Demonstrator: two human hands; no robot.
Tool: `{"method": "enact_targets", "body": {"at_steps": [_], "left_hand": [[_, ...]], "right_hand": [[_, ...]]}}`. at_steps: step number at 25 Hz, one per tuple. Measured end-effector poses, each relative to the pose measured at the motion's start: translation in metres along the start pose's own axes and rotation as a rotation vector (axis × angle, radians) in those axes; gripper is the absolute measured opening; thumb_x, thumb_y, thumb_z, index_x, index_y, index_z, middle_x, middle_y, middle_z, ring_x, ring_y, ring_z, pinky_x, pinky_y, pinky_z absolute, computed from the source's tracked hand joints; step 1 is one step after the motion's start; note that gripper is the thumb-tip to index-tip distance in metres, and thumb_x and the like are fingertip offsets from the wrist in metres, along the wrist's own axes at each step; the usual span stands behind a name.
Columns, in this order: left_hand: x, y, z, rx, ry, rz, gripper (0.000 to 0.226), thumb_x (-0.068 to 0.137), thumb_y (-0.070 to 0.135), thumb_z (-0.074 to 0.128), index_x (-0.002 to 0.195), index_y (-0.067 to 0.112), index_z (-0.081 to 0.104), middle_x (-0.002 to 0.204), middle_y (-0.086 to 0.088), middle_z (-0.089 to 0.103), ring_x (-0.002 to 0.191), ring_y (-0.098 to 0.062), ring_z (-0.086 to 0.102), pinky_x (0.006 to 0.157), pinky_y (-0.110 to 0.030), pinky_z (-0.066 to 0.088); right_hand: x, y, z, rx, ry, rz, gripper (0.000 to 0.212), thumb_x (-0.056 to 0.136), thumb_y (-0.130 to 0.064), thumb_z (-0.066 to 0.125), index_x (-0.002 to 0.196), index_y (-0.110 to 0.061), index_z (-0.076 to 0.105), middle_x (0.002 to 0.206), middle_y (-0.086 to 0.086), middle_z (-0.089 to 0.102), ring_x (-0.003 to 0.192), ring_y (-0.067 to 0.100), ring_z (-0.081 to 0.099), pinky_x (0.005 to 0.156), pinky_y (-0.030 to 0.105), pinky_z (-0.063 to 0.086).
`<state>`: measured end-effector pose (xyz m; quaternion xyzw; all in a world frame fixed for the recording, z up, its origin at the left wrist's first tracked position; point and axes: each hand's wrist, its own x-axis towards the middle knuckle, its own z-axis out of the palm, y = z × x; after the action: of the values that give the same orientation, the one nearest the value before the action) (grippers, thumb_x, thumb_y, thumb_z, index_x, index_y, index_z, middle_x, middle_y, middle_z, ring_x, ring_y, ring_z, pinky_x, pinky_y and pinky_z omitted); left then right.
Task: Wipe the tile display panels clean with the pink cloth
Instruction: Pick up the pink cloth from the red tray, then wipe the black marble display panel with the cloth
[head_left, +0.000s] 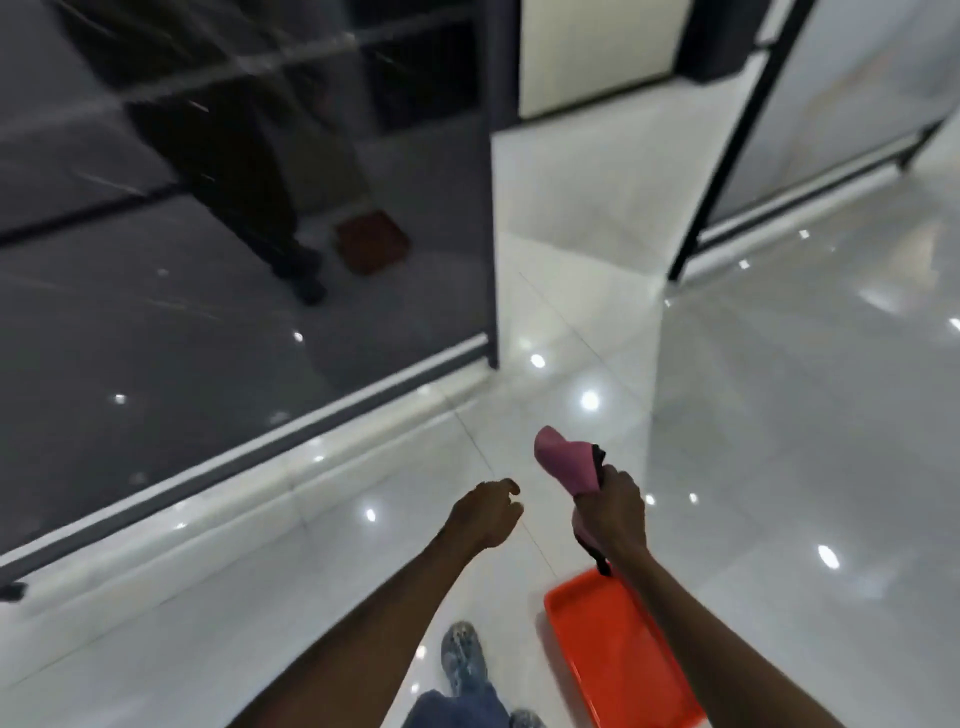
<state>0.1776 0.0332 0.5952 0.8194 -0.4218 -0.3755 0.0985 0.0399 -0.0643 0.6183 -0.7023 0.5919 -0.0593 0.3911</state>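
The pink cloth (566, 460) sticks up out of the top of the right hand (610, 512), and a dark bit of it hangs down below the fist. The right hand's fingers are curled tight around it. The left hand (485, 512) is just beside it, not touching, holding nothing, with its fingers loosely bent. Both hands are up over the shiny white floor (779, 415). The big dark tile panel (208, 286) stands to the left, well apart from the cloth. An orange tray (618, 654) lies on the floor under the right arm, near a shoe (462, 657).
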Motion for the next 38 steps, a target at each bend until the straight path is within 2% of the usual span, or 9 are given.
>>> {"method": "enact_targets", "body": {"at_steps": [3, 6, 9, 13, 20, 25, 29, 34, 38], "left_hand": [[-0.093, -0.032, -0.076, -0.078, 0.25, -0.045, 0.037, 0.1, 0.032, 0.046, 0.135, 0.02, 0.051, 0.131, -0.001, 0.059, 0.119, -0.019, 0.054, 0.096, -0.027, 0.044], [-0.182, -0.091, -0.127, -0.106, 0.493, -0.15, 0.037, 0.1, 0.033, 0.046, 0.135, 0.024, 0.051, 0.131, 0.003, 0.058, 0.123, -0.016, 0.052, 0.095, -0.026, 0.041], [-0.261, -0.165, -0.167, -0.161, 0.68, -0.244, 0.033, 0.1, 0.031, 0.048, 0.131, 0.021, 0.055, 0.127, 0.003, 0.06, 0.122, -0.016, 0.052, 0.096, -0.028, 0.043], [-0.372, -0.292, -0.189, -0.255, 0.831, -0.406, 0.032, 0.099, 0.03, 0.048, 0.126, 0.017, 0.058, 0.123, -0.003, 0.063, 0.118, -0.022, 0.057, 0.097, -0.033, 0.046], [-0.535, -0.48, -0.205, -0.261, 0.822, -0.666, 0.038, 0.101, 0.033, 0.044, 0.136, 0.02, 0.049, 0.137, -0.002, 0.053, 0.126, -0.019, 0.05, 0.101, -0.03, 0.039], [-0.603, -0.578, -0.248, -0.243, 0.893, -0.743, 0.037, 0.101, 0.03, 0.044, 0.136, 0.019, 0.048, 0.134, -0.002, 0.055, 0.125, -0.021, 0.05, 0.098, -0.032, 0.041], [-0.629, -0.671, -0.303, -0.198, 0.949, -0.767, 0.035, 0.101, 0.032, 0.044, 0.134, 0.021, 0.049, 0.129, 0.001, 0.057, 0.123, -0.017, 0.05, 0.097, -0.029, 0.04], [-0.646, -0.782, -0.388, -0.004, 0.853, -0.768, 0.041, 0.102, 0.034, 0.04, 0.141, 0.023, 0.042, 0.139, 0.001, 0.05, 0.131, -0.016, 0.044, 0.102, -0.028, 0.035], [-0.661, -0.866, -0.475, 0.013, 0.892, -0.738, 0.042, 0.103, 0.033, 0.041, 0.143, 0.021, 0.04, 0.146, -0.001, 0.044, 0.134, -0.018, 0.041, 0.105, -0.03, 0.033]], "right_hand": [[-0.065, -0.116, -0.015, 0.005, -0.039, -0.207, 0.006, 0.082, -0.005, 0.051, 0.083, -0.008, 0.047, 0.076, 0.005, 0.056, 0.067, 0.025, 0.055, 0.051, 0.028, 0.034], [-0.139, -0.202, 0.008, -0.028, -0.112, -0.387, 0.018, 0.083, -0.013, 0.057, 0.098, -0.006, 0.051, 0.089, 0.01, 0.062, 0.088, 0.035, 0.061, 0.066, 0.031, 0.043], [-0.205, -0.269, 0.061, -0.045, -0.245, -0.578, 0.045, 0.075, -0.025, 0.062, 0.115, -0.005, 0.055, 0.104, 0.013, 0.066, 0.097, 0.035, 0.063, 0.073, 0.033, 0.049], [-0.312, -0.339, 0.162, -0.151, -0.375, -0.739, 0.047, 0.082, -0.013, 0.066, 0.126, -0.003, 0.054, 0.117, 0.016, 0.066, 0.106, 0.035, 0.062, 0.079, 0.031, 0.047], [-0.482, -0.434, 0.331, -0.276, -0.563, -0.835, 0.041, 0.084, -0.01, 0.066, 0.123, -0.001, 0.057, 0.119, 0.017, 0.064, 0.107, 0.031, 0.062, 0.073, 0.025, 0.041], [-0.563, -0.505, 0.426, -0.357, -0.558, -0.975, 0.047, 0.084, -0.015, 0.068, 0.128, -0.004, 0.053, 0.122, 0.015, 0.063, 0.108, 0.03, 0.061, 0.079, 0.027, 0.046], [-0.6, -0.58, 0.509, -0.368, -0.547, -1.058, 0.047, 0.086, -0.019, 0.069, 0.128, -0.007, 0.052, 0.12, 0.011, 0.062, 0.106, 0.028, 0.062, 0.08, 0.03, 0.05], [-0.627, -0.681, 0.59, -0.372, -0.561, -1.074, 0.046, 0.09, -0.019, 0.065, 0.131, -0.008, 0.049, 0.119, 0.008, 0.061, 0.106, 0.025, 0.061, 0.077, 0.027, 0.048], [-0.643, -0.771, 0.64, -0.372, -0.53, -1.057, 0.043, 0.088, -0.019, 0.068, 0.126, -0.009, 0.051, 0.114, 0.008, 0.062, 0.098, 0.024, 0.061, 0.072, 0.029, 0.048]]}}
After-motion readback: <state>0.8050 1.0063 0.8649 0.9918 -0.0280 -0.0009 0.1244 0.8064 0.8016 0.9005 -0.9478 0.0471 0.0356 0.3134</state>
